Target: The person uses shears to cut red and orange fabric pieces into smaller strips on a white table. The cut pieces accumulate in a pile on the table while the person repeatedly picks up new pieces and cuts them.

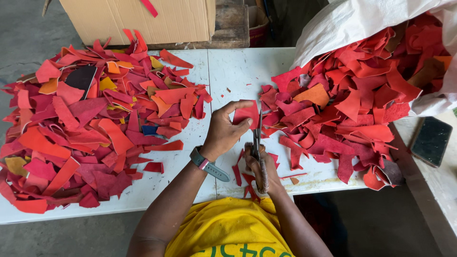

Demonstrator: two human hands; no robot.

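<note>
While the left hand (224, 131) pinched a red leather scrap (246, 114) above the table (238, 71), the right hand (261, 169), clamped on the scissors (258, 143), was mid-cut, I'd say; next snip probably needed the scrap fed into the blades.

On your left a wide heap of red, orange and yellow scraps (90, 123) covers the white table (238, 71), with one black piece (81, 77) near its far edge. On your right a white sack (352, 21) lies open, spilling a second pile of red offcuts (352, 109) onto the table. A cardboard box (138, 19) stands beyond the table, and a dark phone (431, 141) lies on the grey surface at far right.
</note>
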